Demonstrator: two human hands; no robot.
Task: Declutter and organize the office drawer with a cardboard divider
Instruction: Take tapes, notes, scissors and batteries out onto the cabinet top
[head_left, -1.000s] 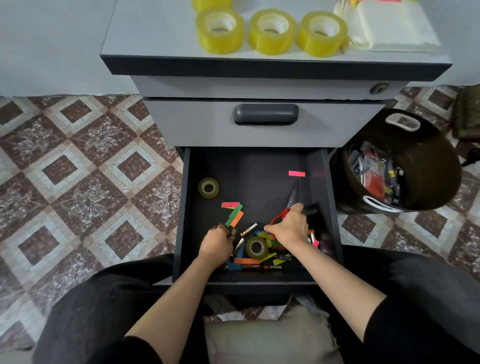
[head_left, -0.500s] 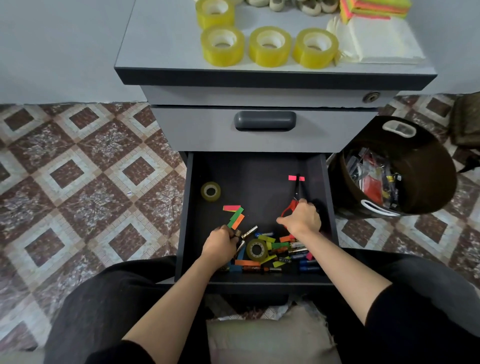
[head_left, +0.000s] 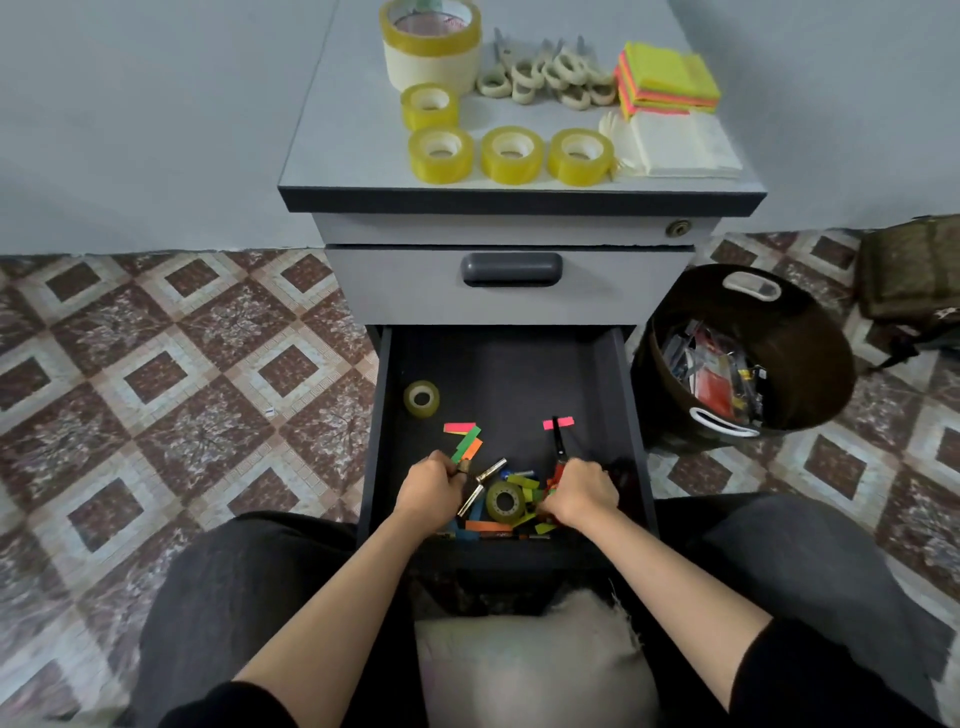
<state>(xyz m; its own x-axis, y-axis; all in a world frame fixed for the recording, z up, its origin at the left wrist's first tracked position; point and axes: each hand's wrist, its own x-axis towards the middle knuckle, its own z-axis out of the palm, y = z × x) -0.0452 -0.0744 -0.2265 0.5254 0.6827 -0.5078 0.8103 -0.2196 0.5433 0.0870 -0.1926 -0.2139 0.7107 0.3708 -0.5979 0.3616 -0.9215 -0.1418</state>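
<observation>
The bottom drawer is pulled open, dark inside. At its front lies a heap of coloured paper strips, pens and a tape roll. My left hand curls round a small metal piece at the heap's left edge. On the right, my right hand grips the red handle of a pair of scissors; the blade tip lies across a pink strip. A small tape roll stands at the left wall. Loose strips lie behind my left hand. No cardboard divider is in view.
The cabinet top carries several yellow tape rolls, several pale-handled scissors, a sticky-note stack and white paper. A brown bin with scraps stands right of the drawer, a bag beyond it. A cushion lies between my knees.
The view has tilted up, so more of the cabinet top shows. The scissors' tip has slid back onto the pink strip with my right hand on the handle. My left hand stays put.
</observation>
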